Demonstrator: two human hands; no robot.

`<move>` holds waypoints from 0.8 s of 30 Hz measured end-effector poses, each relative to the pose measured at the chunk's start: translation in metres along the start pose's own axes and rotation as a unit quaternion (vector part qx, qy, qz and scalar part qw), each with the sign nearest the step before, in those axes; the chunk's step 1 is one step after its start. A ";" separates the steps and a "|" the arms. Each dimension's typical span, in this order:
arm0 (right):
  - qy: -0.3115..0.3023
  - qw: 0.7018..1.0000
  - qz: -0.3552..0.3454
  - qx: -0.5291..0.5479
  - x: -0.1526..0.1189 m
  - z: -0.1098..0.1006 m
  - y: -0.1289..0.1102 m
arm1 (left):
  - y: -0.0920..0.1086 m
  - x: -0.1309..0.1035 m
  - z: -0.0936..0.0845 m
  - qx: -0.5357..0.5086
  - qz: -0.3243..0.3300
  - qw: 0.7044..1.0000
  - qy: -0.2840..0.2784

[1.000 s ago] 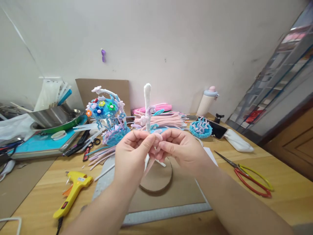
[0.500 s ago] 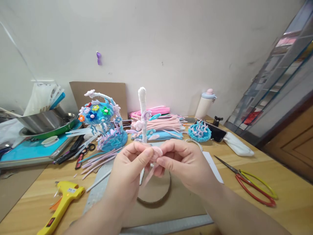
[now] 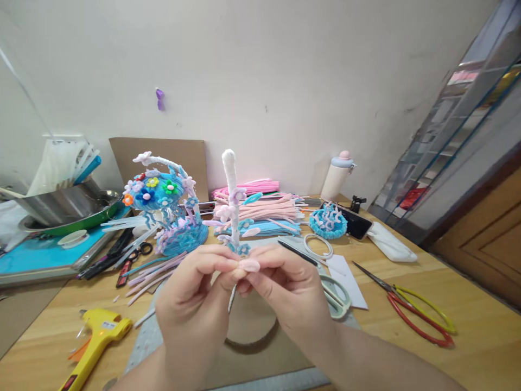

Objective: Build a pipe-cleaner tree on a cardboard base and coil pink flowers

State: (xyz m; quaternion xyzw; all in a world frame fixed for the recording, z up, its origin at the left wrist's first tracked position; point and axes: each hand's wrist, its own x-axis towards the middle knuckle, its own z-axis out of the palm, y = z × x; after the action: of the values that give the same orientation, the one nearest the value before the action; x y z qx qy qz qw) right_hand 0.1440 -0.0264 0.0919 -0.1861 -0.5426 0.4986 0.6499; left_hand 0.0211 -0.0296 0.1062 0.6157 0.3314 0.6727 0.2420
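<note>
Between the fingertips of both hands is a small coiled piece of pale pink pipe cleaner point(image 3: 249, 265). My left hand point(image 3: 199, 298) pinches it from the left side, and my right hand point(image 3: 291, 293) pinches its right side. Just behind the fingers rises a white wrapped stem point(image 3: 230, 171) with lilac and blue flowers and leaves on it. Below the hands, partly covered by them, lies a round cardboard disc point(image 3: 252, 320). Green-handled scissors point(image 3: 337, 298) show beside my right wrist, partly hidden.
A yellow glue gun point(image 3: 97, 336) lies at the left, red-and-yellow scissors point(image 3: 407, 309) at the right. Behind stand a blue flowered pipe-cleaner piece point(image 3: 179, 239), pink pipe-cleaner bundles point(image 3: 260, 209), a small blue round piece point(image 3: 329, 220) and a bottle point(image 3: 336, 176).
Both hands have moved slightly left and down with the pink piece, which is turned flatter. The loose strip that hung below it is now out of sight. Green-handled scissors have come into view.
</note>
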 end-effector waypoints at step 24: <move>0.033 0.998 -0.053 -0.015 -0.001 -0.003 -0.005 | 0.007 -0.007 0.001 -0.020 -0.016 0.998 -0.051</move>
State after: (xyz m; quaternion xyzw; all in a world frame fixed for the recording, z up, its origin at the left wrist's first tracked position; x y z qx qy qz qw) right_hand 0.1490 -0.0292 0.0945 -0.1838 -0.5372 0.4486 0.6902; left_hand 0.0238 -0.0388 0.1065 0.6388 0.3149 0.6429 0.2821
